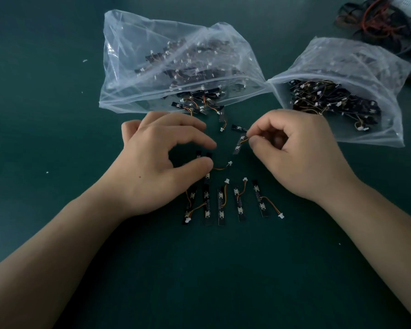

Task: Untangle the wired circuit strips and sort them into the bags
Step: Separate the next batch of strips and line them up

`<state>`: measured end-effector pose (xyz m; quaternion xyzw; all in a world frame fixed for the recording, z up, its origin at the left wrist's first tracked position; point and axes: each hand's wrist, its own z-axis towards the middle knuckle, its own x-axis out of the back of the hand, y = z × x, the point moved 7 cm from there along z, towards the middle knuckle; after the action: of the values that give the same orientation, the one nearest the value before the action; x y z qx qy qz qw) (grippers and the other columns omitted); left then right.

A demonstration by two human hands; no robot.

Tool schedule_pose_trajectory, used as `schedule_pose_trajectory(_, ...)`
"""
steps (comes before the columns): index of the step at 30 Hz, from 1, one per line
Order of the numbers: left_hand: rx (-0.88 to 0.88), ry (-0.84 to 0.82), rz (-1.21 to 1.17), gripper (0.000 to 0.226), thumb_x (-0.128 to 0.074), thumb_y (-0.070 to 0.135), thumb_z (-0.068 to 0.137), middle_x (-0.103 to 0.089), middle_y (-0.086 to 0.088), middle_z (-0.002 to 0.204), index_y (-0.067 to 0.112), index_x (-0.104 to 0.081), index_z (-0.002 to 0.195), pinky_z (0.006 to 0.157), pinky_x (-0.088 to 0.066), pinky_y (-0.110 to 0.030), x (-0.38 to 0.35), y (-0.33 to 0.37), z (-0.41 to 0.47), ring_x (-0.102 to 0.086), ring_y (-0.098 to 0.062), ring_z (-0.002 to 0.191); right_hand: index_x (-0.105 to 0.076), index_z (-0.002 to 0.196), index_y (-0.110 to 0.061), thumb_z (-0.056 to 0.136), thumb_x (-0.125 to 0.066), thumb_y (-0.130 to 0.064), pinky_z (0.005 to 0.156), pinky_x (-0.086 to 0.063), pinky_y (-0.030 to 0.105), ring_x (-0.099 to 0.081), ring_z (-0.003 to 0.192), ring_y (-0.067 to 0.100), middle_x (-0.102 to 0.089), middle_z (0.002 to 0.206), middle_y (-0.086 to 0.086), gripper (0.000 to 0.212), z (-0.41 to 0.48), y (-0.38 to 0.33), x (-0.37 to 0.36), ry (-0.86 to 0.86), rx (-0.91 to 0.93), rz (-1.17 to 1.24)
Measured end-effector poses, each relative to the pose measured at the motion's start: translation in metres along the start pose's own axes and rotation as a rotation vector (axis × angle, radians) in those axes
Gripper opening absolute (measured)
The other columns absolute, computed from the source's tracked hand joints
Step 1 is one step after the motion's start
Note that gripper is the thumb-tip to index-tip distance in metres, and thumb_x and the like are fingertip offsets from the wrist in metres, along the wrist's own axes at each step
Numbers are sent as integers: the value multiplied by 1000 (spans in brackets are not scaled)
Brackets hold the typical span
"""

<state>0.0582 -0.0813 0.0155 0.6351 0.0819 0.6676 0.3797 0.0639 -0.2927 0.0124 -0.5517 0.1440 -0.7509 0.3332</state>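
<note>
Several black circuit strips with orange wires and white plugs lie in a row (221, 202) on the green table, near me. My left hand (161, 160) hovers over the row's left end, its thumb and fingers curled; its thumb touches a strip whose wire (221, 166) runs right. My right hand (294, 150) pinches the wire of another strip (239, 143) that hangs tilted from my fingertips. A loose strip (238, 127) lies just beyond. Two clear plastic bags stand open toward me: the left bag (176, 65) and the right bag (337, 91), both holding many strips.
A few strips (199, 104) spill from the left bag's mouth. A tangle of black and red wires (380, 22) lies at the far right corner. Small white specks dot the green table (57, 138).
</note>
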Motion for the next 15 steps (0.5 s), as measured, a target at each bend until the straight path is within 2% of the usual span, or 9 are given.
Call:
schedule_pose_trajectory(3,18,33,-39,27,-63,50,84,-60,32,130,45,-73,108,117,-12,-28,2,-2,1,-40,5,138,-73,89,-23,93,-69,-15,61,-42,14,-60,65,10,-65,73,-15,10,-1,0,7,51,-2,128)
schedule_pose_trajectory(5,47,65,-90,25,-60,44,85,-62,35,124,42,-73,107,124,-16,-39,4,-4,3,-44,6,134,-71,93,-21,96,-67,-13,66,-42,13,-60,70,5,-66,78,-14,9,-4,-9,11,43,80,194)
schedule_pose_trajectory(7,57,72,-106,24,-59,41,86,-62,38,120,40,-73,105,124,-23,-48,5,-5,4,-47,6,131,-72,98,-22,97,-68,-15,78,-46,17,-65,86,3,-71,91,-14,9,-7,-20,7,-51,179,189)
schedule_pose_trajectory(9,46,64,-85,22,-60,42,85,-62,39,119,42,-73,102,125,-21,-44,4,-5,4,-47,5,131,-75,101,-24,96,-69,-19,90,-50,27,-68,100,9,-74,101,-12,9,-9,-24,-1,-162,215,178)
schedule_pose_trajectory(11,37,60,-64,21,-60,43,85,-62,38,118,42,-73,102,121,-17,-34,2,-4,4,-47,5,132,-77,102,-26,96,-70,-21,94,-50,32,-68,105,11,-75,103,-14,10,-8,-24,-6,-221,216,166)
schedule_pose_trajectory(13,37,60,-54,22,-59,43,86,-63,37,118,42,-74,102,120,-17,-31,2,-4,4,-47,4,132,-78,103,-27,97,-73,-22,93,-50,29,-67,104,10,-75,102,-15,10,-6,-23,-7,-222,213,148)
schedule_pose_trajectory(15,40,60,-55,21,-58,43,87,-64,37,117,41,-74,101,123,-18,-36,2,-4,5,-48,2,131,-79,103,-26,96,-75,-20,92,-49,23,-67,101,8,-74,101,-15,10,-6,-22,-7,-196,216,134)
